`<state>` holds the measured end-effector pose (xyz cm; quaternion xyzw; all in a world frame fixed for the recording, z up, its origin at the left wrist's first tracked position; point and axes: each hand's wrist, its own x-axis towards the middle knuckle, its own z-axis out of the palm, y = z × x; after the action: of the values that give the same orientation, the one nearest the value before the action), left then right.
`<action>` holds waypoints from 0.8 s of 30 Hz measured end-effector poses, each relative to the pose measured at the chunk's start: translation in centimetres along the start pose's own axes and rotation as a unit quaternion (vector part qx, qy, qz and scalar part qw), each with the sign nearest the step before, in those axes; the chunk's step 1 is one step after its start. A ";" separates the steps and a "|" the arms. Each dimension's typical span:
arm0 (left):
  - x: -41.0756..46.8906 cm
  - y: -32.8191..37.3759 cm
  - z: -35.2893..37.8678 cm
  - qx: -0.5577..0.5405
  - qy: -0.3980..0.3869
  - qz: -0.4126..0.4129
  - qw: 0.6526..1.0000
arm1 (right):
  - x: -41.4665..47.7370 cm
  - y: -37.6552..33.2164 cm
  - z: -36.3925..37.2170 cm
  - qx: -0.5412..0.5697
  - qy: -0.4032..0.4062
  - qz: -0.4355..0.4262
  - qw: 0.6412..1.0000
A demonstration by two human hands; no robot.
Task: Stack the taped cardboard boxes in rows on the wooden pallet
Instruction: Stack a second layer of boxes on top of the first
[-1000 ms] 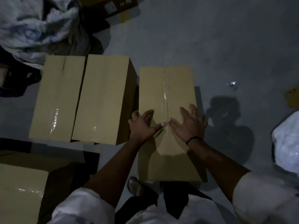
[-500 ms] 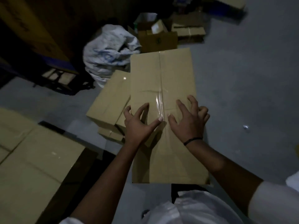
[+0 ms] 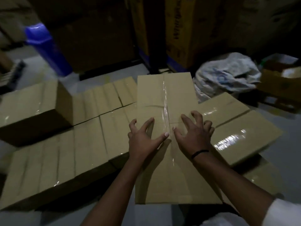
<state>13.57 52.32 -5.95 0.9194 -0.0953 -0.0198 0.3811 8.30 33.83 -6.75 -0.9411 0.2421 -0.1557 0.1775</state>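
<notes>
Cardboard box (image 3: 164,101), taped along its middle seam, sits between the person's two hands, out in front of the chest and overlapping the boxes laid below. The left hand (image 3: 143,141) and the right hand (image 3: 193,136) both lie on its top face, either side of the clear tape (image 3: 166,111). Their fingers are spread and bent like claws, tips digging into the card, thumbs nearly meeting at the seam. It looks to me like a grip taken by pinching the top panel, which buckles a little there. Whether the underside rests on anything I cannot tell.

To the left the stacked rows (image 3: 91,144) run tight side by side, with one taller box (image 3: 32,110) at their far end, and more boxes (image 3: 239,128) lie to the right. The pallet is hidden beneath them. My guess is the box is held lengthwise so it can drop flush into a row. A blue bin (image 3: 44,44) and a white sack (image 3: 228,74) stand behind.
</notes>
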 end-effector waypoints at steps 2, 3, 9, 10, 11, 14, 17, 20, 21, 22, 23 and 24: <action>0.7 -2.1 -1.6 -0.001 0.023 -0.027 0.999 | 1.1 -2.5 1.6 0.008 -0.023 -0.035 0.999; 1.2 -3.1 -2.2 -0.002 0.034 -0.042 0.999 | 1.7 -3.7 2.4 0.013 -0.036 -0.053 0.998; 4.8 -8.9 -5.2 -0.001 0.075 -0.131 0.988 | 5.7 -10.1 8.8 0.037 -0.096 -0.127 0.986; 5.4 -9.4 -5.8 0.002 0.080 -0.146 0.986 | 6.3 -11.1 9.7 0.043 -0.110 -0.136 0.984; 6.0 -9.9 -6.4 0.004 0.084 -0.159 0.984 | 6.8 -12.1 10.5 0.050 -0.121 -0.145 0.981; 7.7 -11.4 -8.4 0.017 0.097 -0.199 0.975 | 8.3 -15.2 12.5 0.053 -0.149 -0.175 0.972; 8.7 -12.9 -10.5 0.017 0.116 -0.238 0.964 | 9.6 -18.4 14.3 0.060 -0.173 -0.212 0.960; 9.7 -14.4 -12.1 0.024 0.129 -0.269 0.954 | 10.5 -21.2 16.3 0.065 -0.178 -0.237 0.953; 9.9 -15.1 -12.6 0.024 0.133 -0.281 0.950 | 10.7 -22.4 17.0 0.060 -0.182 -0.247 0.950; 10.2 -15.7 -13.1 0.021 0.137 -0.291 0.947 | 10.8 -23.5 17.7 0.056 -0.186 -0.255 0.947; 10.5 -16.5 -13.6 0.016 0.141 -0.299 0.944 | 10.8 -24.6 18.2 0.054 -0.191 -0.257 0.946; 10.8 -17.3 -14.1 0.010 0.146 -0.303 0.942 | 10.8 -25.7 18.7 0.055 -0.194 -0.257 0.945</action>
<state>28.43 72.11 -7.78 0.9015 0.2442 0.0011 0.3573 34.70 54.22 -10.63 -0.9722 -0.0558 -0.0234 0.2261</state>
